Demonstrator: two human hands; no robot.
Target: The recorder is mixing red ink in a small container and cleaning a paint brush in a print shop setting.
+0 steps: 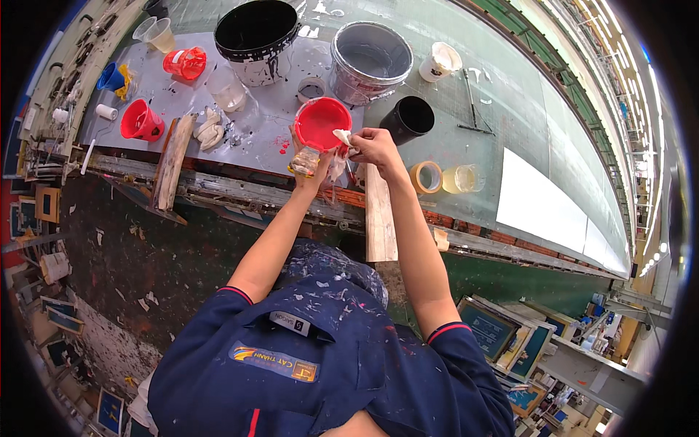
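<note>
In front of me my left hand (320,173) is closed round a red plastic cup (322,124), tilted so that its open mouth faces up. A crumpled clear wrapper-like piece (303,161) with yellow and dark marks lies against that hand and the cup. Just right of the rim, my right hand (376,148) pinches a small white wad of cloth or tissue (342,136). Red-smeared translucent material (338,167) hangs below the cup between the hands. Whether the wad touches the cup, I cannot tell.
Close behind the cup stand a grey bucket (371,64) and a black paint bucket (256,44). A black cup (408,120), a tape roll (426,177) and a clear cup (463,179) sit right. Two wooden boards (380,218) (175,162) overhang the table's front edge.
</note>
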